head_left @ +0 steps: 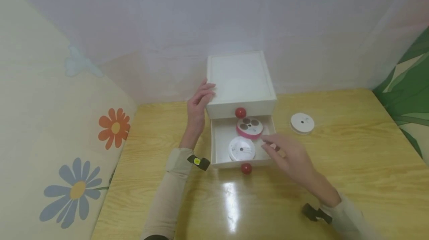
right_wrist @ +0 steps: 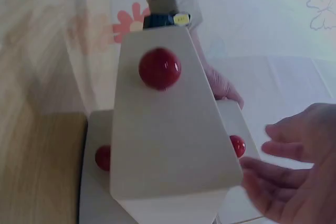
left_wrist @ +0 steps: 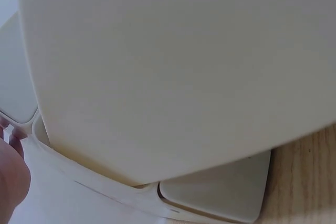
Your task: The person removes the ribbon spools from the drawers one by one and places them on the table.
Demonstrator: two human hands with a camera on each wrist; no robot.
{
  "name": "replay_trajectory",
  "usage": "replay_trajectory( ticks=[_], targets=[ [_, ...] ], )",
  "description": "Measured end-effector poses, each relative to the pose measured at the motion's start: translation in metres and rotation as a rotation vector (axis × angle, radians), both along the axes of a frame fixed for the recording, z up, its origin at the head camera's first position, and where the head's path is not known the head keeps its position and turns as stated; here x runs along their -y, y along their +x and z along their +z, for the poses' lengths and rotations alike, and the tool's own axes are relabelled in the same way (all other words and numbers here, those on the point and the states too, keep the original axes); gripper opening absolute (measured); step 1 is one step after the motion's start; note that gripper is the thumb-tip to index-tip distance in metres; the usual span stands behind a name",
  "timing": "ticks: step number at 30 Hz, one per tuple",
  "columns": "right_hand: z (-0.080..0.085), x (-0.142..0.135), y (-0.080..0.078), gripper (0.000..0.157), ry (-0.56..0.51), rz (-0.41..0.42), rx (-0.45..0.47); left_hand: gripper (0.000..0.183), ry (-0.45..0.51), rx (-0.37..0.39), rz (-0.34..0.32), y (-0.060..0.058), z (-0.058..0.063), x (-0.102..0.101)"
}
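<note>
A small white drawer cabinet (head_left: pixel 239 78) stands on the wooden table, one of its drawers (head_left: pixel 221 136) pulled out. Inside the drawer lie a ribbon spool with a pink edge (head_left: pixel 249 127) and a white spool (head_left: pixel 241 149). Against the cabinet's upper left edge rests my left hand (head_left: pixel 200 102), fingertips on the top. Over the drawer's right side is my right hand (head_left: pixel 289 156), its fingers loosely bent and nothing visible between them. The right wrist view shows that hand (right_wrist: pixel 294 163) beside the drawer front (right_wrist: pixel 168 135) with its red knob (right_wrist: pixel 159 68).
Another white spool (head_left: pixel 302 122) lies on the table (head_left: pixel 352 150) right of the cabinet. A red knob (head_left: pixel 240 112) marks the drawer above the pulled-out one. Pale curtain (head_left: pixel 201 16) hangs behind, and a flower-printed panel (head_left: pixel 40 121) stands on the left.
</note>
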State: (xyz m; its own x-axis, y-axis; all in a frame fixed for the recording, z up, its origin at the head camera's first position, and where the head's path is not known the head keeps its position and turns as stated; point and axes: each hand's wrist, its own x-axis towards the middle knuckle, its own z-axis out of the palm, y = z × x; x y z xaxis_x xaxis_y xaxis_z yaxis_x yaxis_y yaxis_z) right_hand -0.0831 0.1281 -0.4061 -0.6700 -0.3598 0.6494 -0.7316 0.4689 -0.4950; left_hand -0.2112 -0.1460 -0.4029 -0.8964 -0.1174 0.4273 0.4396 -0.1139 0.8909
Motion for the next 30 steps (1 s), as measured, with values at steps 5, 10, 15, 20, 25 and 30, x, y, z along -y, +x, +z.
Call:
replay_trajectory(
  ticks=[5, 10, 15, 20, 25, 30],
  targets=[
    [0.009, 0.010, -0.023, 0.042, 0.232, -0.045, 0.272, 0.020, -0.002, -0.006, 0.005, 0.000, 0.000, 0.002],
    [0.005, 0.025, -0.043, 0.051, 0.418, 0.029, 0.243, 0.024, 0.012, -0.017, -0.001, 0.000, -0.001, 0.002],
    [0.000, 0.033, -0.050, 0.053, 0.482, 0.042, 0.237, 0.022, 0.004, -0.010, -0.003, 0.001, -0.001, 0.001],
    [-0.004, 0.036, -0.054, 0.045, 0.502, 0.046, 0.248, 0.020, 0.002, 0.007, 0.003, 0.001, -0.001, 0.000],
    [-0.005, 0.037, -0.057, 0.044, 0.444, 0.120, 0.278, 0.022, 0.007, 0.002, -0.001, 0.001, -0.001, 0.000],
    [-0.004, 0.037, -0.056, 0.043, 0.416, 0.207, 0.290, 0.023, 0.003, -0.002, 0.000, 0.000, -0.002, 0.000]
  ],
)
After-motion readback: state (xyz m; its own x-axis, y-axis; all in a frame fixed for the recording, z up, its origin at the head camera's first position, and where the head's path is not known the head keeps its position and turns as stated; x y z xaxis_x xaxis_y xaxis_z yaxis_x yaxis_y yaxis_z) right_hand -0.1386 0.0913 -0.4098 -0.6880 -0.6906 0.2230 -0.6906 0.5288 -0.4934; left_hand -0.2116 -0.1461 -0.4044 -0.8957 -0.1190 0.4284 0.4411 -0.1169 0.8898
